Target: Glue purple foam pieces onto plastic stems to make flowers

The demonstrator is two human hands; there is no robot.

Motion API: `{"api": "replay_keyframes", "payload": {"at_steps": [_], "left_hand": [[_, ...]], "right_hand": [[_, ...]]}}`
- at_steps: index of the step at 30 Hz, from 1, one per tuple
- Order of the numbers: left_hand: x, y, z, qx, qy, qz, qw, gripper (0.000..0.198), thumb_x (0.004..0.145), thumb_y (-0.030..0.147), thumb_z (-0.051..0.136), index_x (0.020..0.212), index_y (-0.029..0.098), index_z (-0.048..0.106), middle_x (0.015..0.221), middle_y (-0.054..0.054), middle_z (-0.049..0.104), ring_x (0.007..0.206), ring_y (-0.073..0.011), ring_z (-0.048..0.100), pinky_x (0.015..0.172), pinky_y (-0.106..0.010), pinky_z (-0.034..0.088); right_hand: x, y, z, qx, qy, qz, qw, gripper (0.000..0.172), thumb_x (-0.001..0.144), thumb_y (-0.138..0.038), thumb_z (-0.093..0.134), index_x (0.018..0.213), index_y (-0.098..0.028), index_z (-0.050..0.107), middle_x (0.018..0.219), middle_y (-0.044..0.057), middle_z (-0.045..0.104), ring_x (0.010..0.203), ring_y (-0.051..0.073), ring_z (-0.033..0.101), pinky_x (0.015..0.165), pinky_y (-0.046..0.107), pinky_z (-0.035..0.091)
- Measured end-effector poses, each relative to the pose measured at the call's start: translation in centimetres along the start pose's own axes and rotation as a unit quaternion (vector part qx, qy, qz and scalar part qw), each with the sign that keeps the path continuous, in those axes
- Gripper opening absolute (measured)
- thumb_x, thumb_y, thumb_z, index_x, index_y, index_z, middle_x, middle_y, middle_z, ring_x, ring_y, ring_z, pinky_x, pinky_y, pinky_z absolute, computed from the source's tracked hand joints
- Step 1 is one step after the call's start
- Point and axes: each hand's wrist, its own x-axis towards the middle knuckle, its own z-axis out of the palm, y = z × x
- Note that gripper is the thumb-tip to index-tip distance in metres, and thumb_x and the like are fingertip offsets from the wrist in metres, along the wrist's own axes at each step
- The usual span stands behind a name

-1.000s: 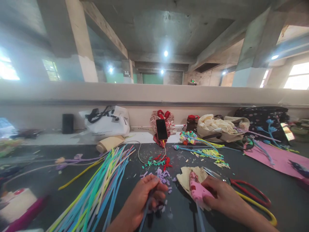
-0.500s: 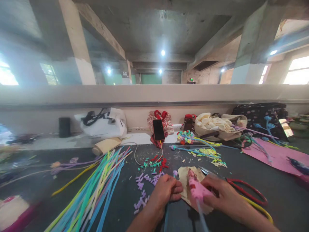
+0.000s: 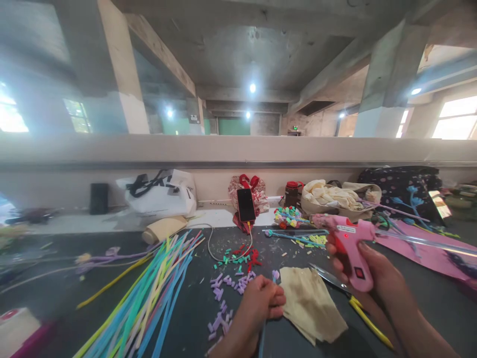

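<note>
My right hand [image 3: 380, 273] is wrapped round the handle of a pink glue gun [image 3: 348, 243], raised above the table with its nozzle pointing left and a clear glue stick [image 3: 421, 241] out of its back. A small red light glows on its side. My left hand [image 3: 263, 301] is closed in a pinch round a thin blue pipe cleaner [image 3: 262, 343]; a small purple piece [image 3: 276, 275] shows just above the fingers. Between the hands lies a stained tan sheet [image 3: 313, 303]. Scissors [image 3: 333, 279] with a yellow handle lie under my right forearm.
Short purple pieces [image 3: 219, 298] and red and green ones [image 3: 238, 256] are scattered ahead. Long coloured pipe cleaners [image 3: 149, 298] spread at left. A phone [image 3: 245, 204] on a cable leans at the back. A cream cloth bag [image 3: 331, 199] and pink sheet [image 3: 406, 248] are at right.
My right hand has lifted the glue gun off the tan sheet, up and to the right, turning it so its nozzle points left. My left hand has barely moved.
</note>
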Motion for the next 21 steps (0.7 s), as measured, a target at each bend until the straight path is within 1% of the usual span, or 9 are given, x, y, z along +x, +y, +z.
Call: {"api": "replay_keyframes", "payload": {"at_steps": [2,5,7,9,13,15,17,18,21], "left_hand": [[-0.2,0.5,-0.2,0.000,0.006,0.020,1.000,0.019,0.060,0.028,0.065,0.059,0.015,0.051,0.059,-0.001,0.061,0.047,-0.0074,0.052,0.045,-0.018,0.039],[-0.6,1.8,-1.0,-0.007,0.023,0.055,0.998,0.021,0.054,0.026,0.070,0.055,0.014,0.054,0.044,0.006,0.049,0.033,-0.0015,0.036,0.034,-0.014,0.025],[-1.2,2.8,-2.0,-0.018,0.037,0.079,0.996,0.022,0.058,0.033,0.068,0.059,0.014,0.056,0.039,0.009,0.043,0.029,0.0002,0.027,0.031,-0.013,0.016],[-2.0,3.4,-3.2,-0.035,0.046,0.091,0.994,0.026,0.062,0.040,0.064,0.065,0.015,0.057,0.043,0.008,0.047,0.027,0.0007,0.024,0.030,-0.013,0.012],[-3.0,3.8,-5.8,-0.110,0.052,0.083,0.989,0.027,0.060,0.036,0.068,0.071,0.014,0.058,0.054,0.003,0.058,0.028,0.0000,0.034,0.028,-0.013,0.018],[-3.1,3.8,-6.7,-0.142,0.048,0.071,0.986,0.024,0.058,0.028,0.070,0.074,0.013,0.058,0.056,0.002,0.059,0.034,-0.0004,0.041,0.031,-0.010,0.025],[-2.9,3.8,-7.2,-0.158,0.033,0.058,0.985,0.021,0.058,0.021,0.070,0.073,0.013,0.058,0.058,0.001,0.060,0.039,-0.0008,0.046,0.035,-0.009,0.029],[-2.9,3.8,-7.4,-0.161,0.023,0.056,0.985,0.019,0.059,0.020,0.070,0.072,0.012,0.058,0.059,0.000,0.061,0.041,-0.0011,0.048,0.036,-0.009,0.029],[-2.9,3.7,-7.3,-0.151,0.008,0.059,0.987,0.015,0.062,0.022,0.067,0.065,0.012,0.056,0.062,-0.002,0.062,0.041,-0.0010,0.048,0.034,-0.009,0.026]], "right_hand": [[0.3,0.6,1.6,0.016,-0.021,0.010,1.000,0.027,0.078,-0.042,0.048,0.092,-0.022,0.061,0.079,0.005,0.061,0.052,0.013,0.050,0.042,0.021,0.040],[1.1,2.5,3.4,0.032,-0.089,0.047,0.994,0.034,0.077,-0.047,0.048,0.088,-0.018,0.062,0.070,0.005,0.060,0.044,0.010,0.046,0.037,0.020,0.034],[1.5,4.0,4.2,0.047,-0.138,0.088,0.985,0.041,0.077,-0.052,0.045,0.083,-0.015,0.063,0.057,0.004,0.058,0.039,0.010,0.045,0.037,0.020,0.033],[1.8,5.4,4.6,0.065,-0.161,0.123,0.977,0.045,0.076,-0.055,0.044,0.079,-0.014,0.064,0.048,0.002,0.054,0.037,0.010,0.044,0.036,0.020,0.032],[1.6,7.7,4.6,0.079,-0.128,0.150,0.977,0.044,0.072,-0.056,0.052,0.081,-0.015,0.064,0.061,0.005,0.062,0.036,0.009,0.046,0.032,0.019,0.033],[1.1,8.4,4.4,0.058,-0.122,0.159,0.978,0.044,0.072,-0.055,0.054,0.081,-0.013,0.065,0.055,0.005,0.062,0.034,0.008,0.046,0.031,0.017,0.033],[0.6,8.7,4.2,0.038,-0.123,0.157,0.979,0.045,0.072,-0.054,0.056,0.079,-0.011,0.065,0.045,0.004,0.059,0.032,0.008,0.046,0.031,0.016,0.032],[0.3,8.7,4.1,0.031,-0.114,0.155,0.981,0.044,0.070,-0.053,0.058,0.077,-0.011,0.066,0.046,0.004,0.060,0.033,0.008,0.047,0.032,0.016,0.034],[-0.5,8.4,4.0,0.006,-0.052,0.178,0.983,0.040,0.061,-0.050,0.068,0.079,-0.015,0.066,0.063,0.005,0.068,0.048,0.014,0.059,0.043,0.020,0.045]]}}
